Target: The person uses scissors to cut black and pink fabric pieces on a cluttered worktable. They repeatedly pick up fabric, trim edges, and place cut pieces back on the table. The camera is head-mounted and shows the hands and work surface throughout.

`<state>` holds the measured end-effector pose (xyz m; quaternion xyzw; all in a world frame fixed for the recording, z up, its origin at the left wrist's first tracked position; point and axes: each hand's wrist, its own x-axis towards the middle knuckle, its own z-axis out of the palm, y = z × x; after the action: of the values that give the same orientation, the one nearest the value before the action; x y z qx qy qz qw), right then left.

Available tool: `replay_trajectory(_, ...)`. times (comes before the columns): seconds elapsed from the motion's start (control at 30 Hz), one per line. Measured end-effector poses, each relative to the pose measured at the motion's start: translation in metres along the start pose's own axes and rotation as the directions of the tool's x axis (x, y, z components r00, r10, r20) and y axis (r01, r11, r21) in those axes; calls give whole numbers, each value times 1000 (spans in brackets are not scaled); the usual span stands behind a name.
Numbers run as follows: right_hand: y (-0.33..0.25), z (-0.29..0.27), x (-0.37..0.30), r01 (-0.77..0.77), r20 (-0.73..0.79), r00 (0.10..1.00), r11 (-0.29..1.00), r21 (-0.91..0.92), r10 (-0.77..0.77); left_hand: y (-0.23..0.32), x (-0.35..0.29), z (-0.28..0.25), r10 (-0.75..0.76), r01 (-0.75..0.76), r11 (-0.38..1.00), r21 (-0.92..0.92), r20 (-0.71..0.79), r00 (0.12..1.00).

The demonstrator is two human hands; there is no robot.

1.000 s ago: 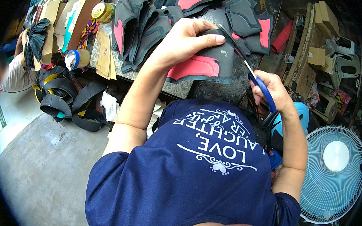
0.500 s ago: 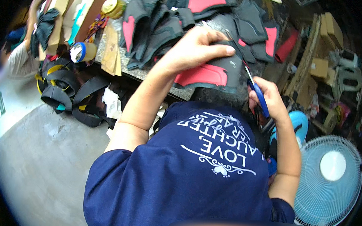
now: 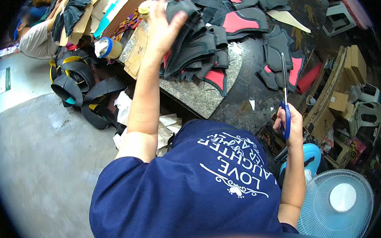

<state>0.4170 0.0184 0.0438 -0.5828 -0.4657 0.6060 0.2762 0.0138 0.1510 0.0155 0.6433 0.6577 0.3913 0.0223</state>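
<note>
My left hand [image 3: 160, 33] is raised at the far left of the worktable, its fingers spread and nothing gripped. It is over the left edge of a pile of black fabric pieces [image 3: 190, 52]; whether the fingertips touch the pile I cannot tell. A black piece with a pink panel [image 3: 239, 23] lies behind the pile. In my right hand [image 3: 293, 119] is a pair of scissors [image 3: 287, 121] with blue handles, its long blades pointing away from me. Beyond the blades lie more black pieces [image 3: 277, 47], one with a pink panel [image 3: 295, 69].
The table has a speckled stone slab [image 3: 196, 95] and a dark surface [image 3: 239, 109]. A lidded jar [image 3: 109, 48] and cardboard strips [image 3: 135, 49] sit left. Black straps [image 3: 97, 95] hang below. A fan [image 3: 337, 204] stands right. Another person [image 3: 37, 37] is at far left.
The pink-and-black piece that my left hand held is out of that hand, which has moved left and opened over the pile. My right hand has shifted slightly right with the scissors, blades now pointing away.
</note>
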Motion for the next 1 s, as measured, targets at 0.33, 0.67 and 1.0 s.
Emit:
replay_trajectory(0.33,3,-20,-20,-7,-115,993,1000,-25,4,-10,-23,35,142,-91,960,265,-180,973)
replay_trajectory(0.67,-6,-19,-10,-3,-135,991,998,-67,-6,-5,-13,13,-43,38,992,-120,-45,998)
replay_trajectory(1.0,-19,-28,95,92,-159,976,943,-320,-149,5,-21,-8,-92,87,981,-173,-21,995)
